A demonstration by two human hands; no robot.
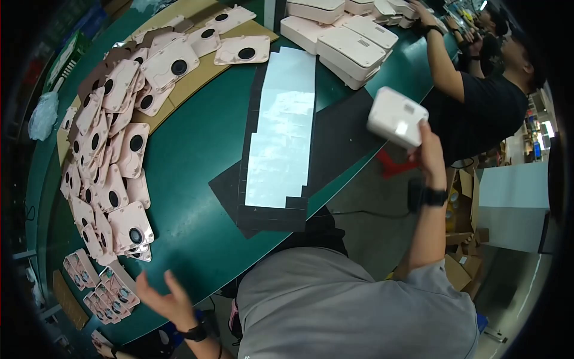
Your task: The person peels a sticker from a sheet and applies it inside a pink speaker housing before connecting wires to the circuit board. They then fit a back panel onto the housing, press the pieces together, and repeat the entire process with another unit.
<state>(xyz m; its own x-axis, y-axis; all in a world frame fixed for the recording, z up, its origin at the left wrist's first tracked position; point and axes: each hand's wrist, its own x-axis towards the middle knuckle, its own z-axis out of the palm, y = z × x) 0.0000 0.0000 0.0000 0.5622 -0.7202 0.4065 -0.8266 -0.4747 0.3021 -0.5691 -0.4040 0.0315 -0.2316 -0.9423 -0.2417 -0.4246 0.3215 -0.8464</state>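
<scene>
White box (394,113), a single one, is at two o'clock, pinched at its near corner by the fingers of the right hand (430,152). Toward half past seven, the left hand (169,301) is blurred, its fingers spread, holding nothing. On the green tabletop (191,149), one pale strip (281,125) lies near twelve o'clock. At least five boxes (353,48) are stacked toward one o'clock. Between nine and eleven, over fifteen pink plates (128,224) overlap, too jumbled for an exact count.
</scene>
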